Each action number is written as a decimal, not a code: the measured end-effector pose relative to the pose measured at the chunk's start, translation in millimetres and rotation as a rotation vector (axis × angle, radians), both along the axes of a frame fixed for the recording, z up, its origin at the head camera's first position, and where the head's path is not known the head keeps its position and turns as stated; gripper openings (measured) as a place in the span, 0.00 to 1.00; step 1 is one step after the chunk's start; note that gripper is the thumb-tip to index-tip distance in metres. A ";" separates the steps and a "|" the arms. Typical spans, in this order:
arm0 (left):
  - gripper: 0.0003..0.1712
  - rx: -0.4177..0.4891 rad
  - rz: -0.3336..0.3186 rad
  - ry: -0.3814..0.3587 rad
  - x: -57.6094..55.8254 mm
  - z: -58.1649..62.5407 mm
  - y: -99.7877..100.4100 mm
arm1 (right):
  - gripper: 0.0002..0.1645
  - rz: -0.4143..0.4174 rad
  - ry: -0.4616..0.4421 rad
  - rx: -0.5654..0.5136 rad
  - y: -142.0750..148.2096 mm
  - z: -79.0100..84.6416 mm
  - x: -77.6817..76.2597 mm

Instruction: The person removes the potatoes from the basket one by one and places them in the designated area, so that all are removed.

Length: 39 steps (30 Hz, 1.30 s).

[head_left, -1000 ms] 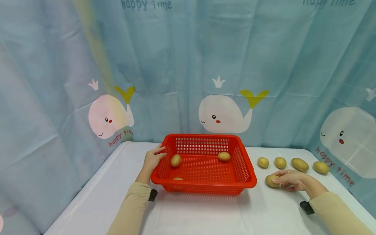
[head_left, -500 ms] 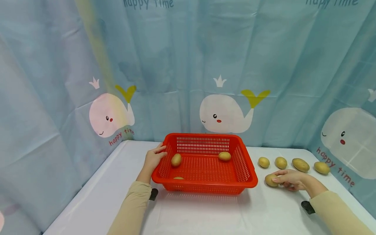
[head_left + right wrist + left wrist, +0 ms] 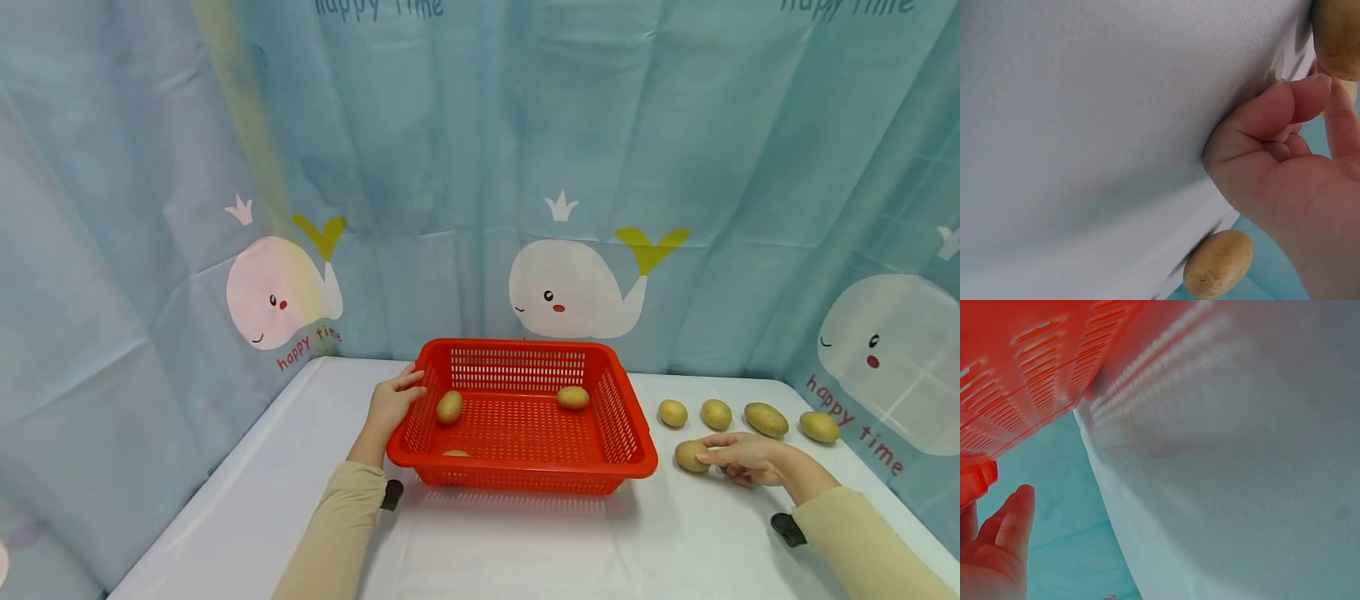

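Note:
A red perforated plastic basket [image 3: 525, 462] stands on the white table. My left hand [image 3: 390, 412] rests against its left rim, with fairly straight fingers. In the left wrist view, those fingers [image 3: 1016, 519] reach up beside the rim. Three potatoes lie inside the basket: one at left [image 3: 449, 407], one at right [image 3: 573, 397], and one near the front [image 3: 455, 453], mostly hidden by the front rim. To the right of the basket, my right hand [image 3: 750, 458] holds a potato [image 3: 691, 456] between thumb and fingers, low over the table. Its other fingers are curled.
Several potatoes stand in a row at the table's back right, including a small one [image 3: 672, 413] and a longer one [image 3: 766, 419]. A blue whale-print curtain [image 3: 465, 167] surrounds the white table [image 3: 525, 550] at the back and sides.
The potato in my right hand has shifted very slightly to the left and up. My left hand stays at the basket rim.

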State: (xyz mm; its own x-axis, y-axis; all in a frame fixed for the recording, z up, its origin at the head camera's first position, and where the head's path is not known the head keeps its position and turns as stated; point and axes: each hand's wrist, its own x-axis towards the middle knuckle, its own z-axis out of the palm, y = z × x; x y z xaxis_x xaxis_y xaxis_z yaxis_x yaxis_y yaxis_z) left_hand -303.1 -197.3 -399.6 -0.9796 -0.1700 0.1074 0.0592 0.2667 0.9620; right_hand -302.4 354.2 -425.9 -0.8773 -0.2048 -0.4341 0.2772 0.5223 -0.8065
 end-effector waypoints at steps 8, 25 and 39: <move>0.23 0.011 -0.004 0.008 1.6 -0.5 0.9 | 0.35 -0.010 -0.011 -0.034 2.6 0.0 2.0; 0.23 -0.003 0.000 0.005 2.0 0.2 0.9 | 0.26 0.036 0.000 -0.035 -8.4 64.6 6.6; 0.23 -0.001 0.007 0.009 0.6 -2.4 -0.2 | 0.31 0.119 0.008 -0.197 -41.0 103.9 -0.6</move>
